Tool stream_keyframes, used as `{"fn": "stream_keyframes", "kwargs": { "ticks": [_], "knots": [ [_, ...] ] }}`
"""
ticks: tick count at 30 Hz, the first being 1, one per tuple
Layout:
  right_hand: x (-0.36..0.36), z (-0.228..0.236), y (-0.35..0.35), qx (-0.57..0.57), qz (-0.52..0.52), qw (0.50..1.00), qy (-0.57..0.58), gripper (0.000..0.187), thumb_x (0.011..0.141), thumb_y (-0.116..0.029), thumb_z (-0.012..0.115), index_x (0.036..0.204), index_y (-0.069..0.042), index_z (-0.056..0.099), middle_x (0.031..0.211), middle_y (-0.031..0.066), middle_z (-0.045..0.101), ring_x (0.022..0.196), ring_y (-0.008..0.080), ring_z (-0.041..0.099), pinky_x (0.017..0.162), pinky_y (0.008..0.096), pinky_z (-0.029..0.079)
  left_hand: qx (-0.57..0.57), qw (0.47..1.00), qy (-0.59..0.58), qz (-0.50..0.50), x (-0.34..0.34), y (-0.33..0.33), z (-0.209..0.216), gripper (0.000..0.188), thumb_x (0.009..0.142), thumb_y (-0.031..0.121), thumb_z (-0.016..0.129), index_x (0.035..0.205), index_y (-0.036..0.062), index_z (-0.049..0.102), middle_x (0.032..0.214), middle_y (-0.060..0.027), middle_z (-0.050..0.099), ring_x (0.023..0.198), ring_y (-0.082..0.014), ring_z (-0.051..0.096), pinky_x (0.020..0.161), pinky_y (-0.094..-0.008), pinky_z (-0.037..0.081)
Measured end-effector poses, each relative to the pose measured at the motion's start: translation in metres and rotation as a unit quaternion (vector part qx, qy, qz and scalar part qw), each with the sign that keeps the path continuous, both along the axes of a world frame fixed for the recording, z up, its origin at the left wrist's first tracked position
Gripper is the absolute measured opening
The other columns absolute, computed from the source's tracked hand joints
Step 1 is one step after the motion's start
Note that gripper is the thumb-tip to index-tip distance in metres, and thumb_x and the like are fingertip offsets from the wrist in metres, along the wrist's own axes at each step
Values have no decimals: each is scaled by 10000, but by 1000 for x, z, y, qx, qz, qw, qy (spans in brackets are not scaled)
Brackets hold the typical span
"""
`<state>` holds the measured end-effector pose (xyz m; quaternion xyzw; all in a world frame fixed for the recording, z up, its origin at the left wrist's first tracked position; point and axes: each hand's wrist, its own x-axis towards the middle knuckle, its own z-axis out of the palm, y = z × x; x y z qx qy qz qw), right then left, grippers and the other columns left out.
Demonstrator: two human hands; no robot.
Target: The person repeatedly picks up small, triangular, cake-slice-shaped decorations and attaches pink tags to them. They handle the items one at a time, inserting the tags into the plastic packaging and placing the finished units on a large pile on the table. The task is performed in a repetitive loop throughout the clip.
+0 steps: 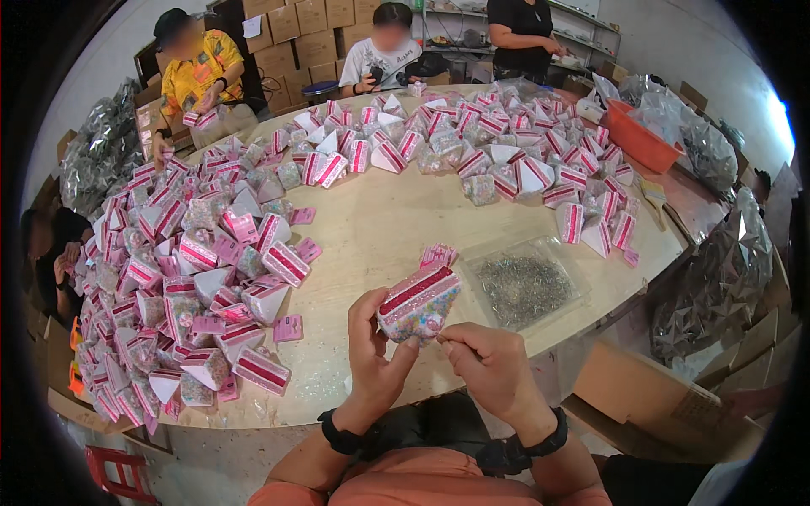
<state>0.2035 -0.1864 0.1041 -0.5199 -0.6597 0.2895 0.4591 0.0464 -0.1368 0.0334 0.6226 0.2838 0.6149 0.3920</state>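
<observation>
Cake-slice ornament (420, 305), red striped back, pastel speckled side, in left hand (371, 358)

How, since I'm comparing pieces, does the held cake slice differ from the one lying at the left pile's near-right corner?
The held slice sits in the left hand; the lying slice rests on the table. The held slice shows a multicoloured speckled face; the lying slice shows mostly its striped side. Both have dark pink bands between paler layers.

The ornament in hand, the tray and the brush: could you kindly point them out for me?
Ornament (426, 312): head view, on its speckled side.
Tray (579, 282): head view, on its right rim.
Brush (653, 195): head view, on its bristles.
</observation>
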Motion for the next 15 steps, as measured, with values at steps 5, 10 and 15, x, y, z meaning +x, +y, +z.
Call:
{"fn": "stream_keyframes", "kwargs": {
  "ticks": [5,10,15],
  "knots": [
    [-2,-6,2,-17,-17,999,39,158,848,-59,570,954,22,654,699,50,618,587,77,544,537,239,439,74,990,98,66,-3,0,8,639,772,67,642,1328,-26,342,1281,-146,361,1197,-247,400,1021,-356,337],
    [-1,-11,5,-62,-11,995,80,162,856,-74,564,946,26,653,713,26,614,587,57,527,527,225,422,136,970,159,121,-7,3,7,664,701,21,686,1294,-17,389,1259,-212,411,1143,-321,454,911,-357,425],
    [-1,-15,8,-60,-14,994,87,165,863,-84,558,935,27,657,706,15,602,582,52,519,521,220,417,195,939,223,175,-8,4,8,660,693,17,685,1283,-39,393,1237,-242,435,1121,-371,467,941,-409,405]
  ]
}}
